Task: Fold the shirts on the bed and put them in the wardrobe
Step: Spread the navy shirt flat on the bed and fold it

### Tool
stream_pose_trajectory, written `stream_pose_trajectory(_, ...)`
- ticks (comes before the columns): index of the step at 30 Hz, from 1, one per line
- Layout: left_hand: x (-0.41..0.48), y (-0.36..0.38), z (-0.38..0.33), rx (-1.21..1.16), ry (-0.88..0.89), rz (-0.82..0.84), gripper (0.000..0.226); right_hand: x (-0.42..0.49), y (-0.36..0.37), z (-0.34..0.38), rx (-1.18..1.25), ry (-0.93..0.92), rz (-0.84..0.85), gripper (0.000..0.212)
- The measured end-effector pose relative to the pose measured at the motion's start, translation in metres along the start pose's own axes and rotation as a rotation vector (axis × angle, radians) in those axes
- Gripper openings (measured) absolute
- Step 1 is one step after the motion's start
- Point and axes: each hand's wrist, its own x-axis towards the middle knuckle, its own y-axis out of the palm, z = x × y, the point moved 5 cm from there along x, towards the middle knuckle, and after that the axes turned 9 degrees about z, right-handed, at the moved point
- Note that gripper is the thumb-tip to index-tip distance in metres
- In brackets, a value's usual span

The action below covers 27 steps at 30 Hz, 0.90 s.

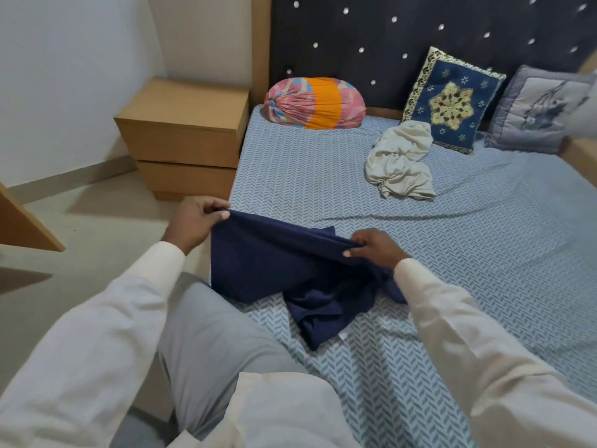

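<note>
A navy blue shirt (274, 266) hangs stretched between my two hands above the near left corner of the bed (484, 253). My left hand (193, 221) pinches one end of its upper edge. My right hand (374, 247) pinches the other end. The lower part of the navy shirt lies bunched on the sheet. A cream shirt (400, 163) lies crumpled farther up the bed, in front of the blue cushion.
A bolster (315, 103) in pink and orange, a blue embroidered cushion (452, 98) and a grey cushion (536, 111) lean on the dark headboard. A wooden bedside cabinet (184, 137) stands left of the bed. A wooden panel edge (22, 221) shows at far left.
</note>
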Motion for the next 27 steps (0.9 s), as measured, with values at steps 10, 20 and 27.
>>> stream_pose_trajectory(10, 0.007, 0.017, 0.011, 0.491, -0.032, -0.019, 0.009, -0.023, -0.008, -0.058, -0.239, 0.257, -0.168, 0.027)
stream_pose_trajectory(20, 0.005, 0.017, 0.048, 0.339, -0.196, -0.007, 0.027, -0.016, -0.022, -0.073, -0.14, 0.341, -0.226, 0.035)
stream_pose_trajectory(27, -0.008, 0.032, 0.071, 0.308, -0.24, -0.087, 0.026, -0.007, -0.013, -0.077, -0.106, 0.437, -0.169, 0.032)
